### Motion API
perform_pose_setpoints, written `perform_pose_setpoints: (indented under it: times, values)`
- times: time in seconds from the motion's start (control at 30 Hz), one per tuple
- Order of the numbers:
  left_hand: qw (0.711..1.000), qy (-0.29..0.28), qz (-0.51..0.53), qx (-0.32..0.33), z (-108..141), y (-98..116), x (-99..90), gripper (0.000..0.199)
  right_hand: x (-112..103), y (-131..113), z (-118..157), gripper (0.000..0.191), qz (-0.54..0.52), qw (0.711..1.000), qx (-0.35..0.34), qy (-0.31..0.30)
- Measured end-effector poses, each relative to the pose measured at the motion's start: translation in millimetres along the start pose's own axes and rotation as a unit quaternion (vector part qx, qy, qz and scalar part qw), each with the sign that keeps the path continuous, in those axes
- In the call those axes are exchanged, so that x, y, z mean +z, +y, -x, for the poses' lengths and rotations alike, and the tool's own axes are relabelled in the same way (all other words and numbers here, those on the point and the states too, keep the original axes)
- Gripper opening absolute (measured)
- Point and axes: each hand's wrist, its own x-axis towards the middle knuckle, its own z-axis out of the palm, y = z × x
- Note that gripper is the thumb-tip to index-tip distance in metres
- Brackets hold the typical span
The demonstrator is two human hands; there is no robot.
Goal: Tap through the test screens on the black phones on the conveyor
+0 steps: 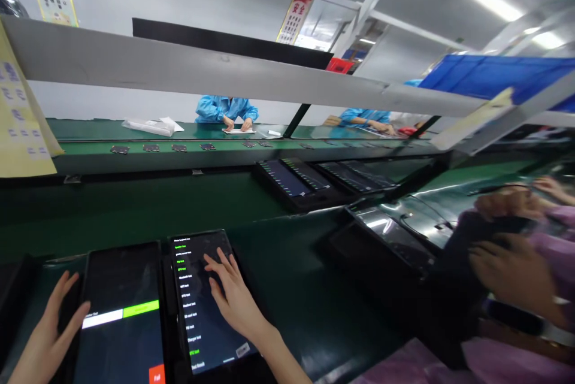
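Surface: Dark green workbench (291,288) ran left to right under a grey shelf beam (202,72), in a factory hall with strip lights.
Left hand: the left hand (47,330) lay open, fingers spread, against the left edge of the left tablet (121,312) at the near left; not gripping it.
Left tablet: flat on the bench, screen showing a white and green bar and a red corner button.
Right hand: the right hand (233,294) was open and flat, fingertips resting on the screen of the right tablet (206,300).
Right tablet: just beside the left one, flat, showing a list of test lines in white and green text.
Near right: a co-worker's hands (512,264) in a pink sleeve held a dark device, blurred.
Middle: more tablets (314,177) lay in a row farther along the bench, screens lit.
Far: a green conveyor belt (179,147) carried small dark parts; beyond it two people in blue coats (224,109) worked at the far side, hands on white sheets.
Far left: a yellow label sheet (20,126) hung from the shelf.
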Motion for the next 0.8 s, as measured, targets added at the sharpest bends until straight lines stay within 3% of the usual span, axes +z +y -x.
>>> perform_pose_setpoints:
  times: [0.1, 0.2, 0.47, 0.6, 0.7, 0.8]
  values:
    - [0.999, 0.007, 0.032, -0.035, -39.6, 22.9, 9.7, 0.090, 7.6, 2.0, -4.0, 0.033, -0.004, 1.000, -0.007, 0.002]
    - [0.997, -0.011, 0.049, -0.054, -56.4, 29.4, 16.1, 0.094, 11.0, 6.3, -3.4, 0.040, -0.006, 1.000, -0.007, 0.015]
    - [0.999, -0.033, 0.004, -0.024, -49.4, 9.5, 16.6, 0.096, 12.8, 12.6, -4.4, 0.027, 0.013, 1.000, -0.017, 0.023]
    - [0.999, -0.045, 0.008, 0.030, -36.1, -3.4, 14.0, 0.081, 10.6, 18.4, -1.2, 0.026, 0.016, 0.999, -0.026, 0.040]
    - [0.999, -0.025, -0.006, 0.044, -30.3, -1.2, 14.9, 0.079, 8.0, 22.8, 2.1, 0.024, 0.014, 0.998, -0.030, 0.054]
    - [0.999, -0.022, -0.034, 0.024, -31.9, 9.0, 15.1, 0.093, 6.5, 23.1, 4.9, 0.025, 0.010, 0.998, -0.025, 0.062]
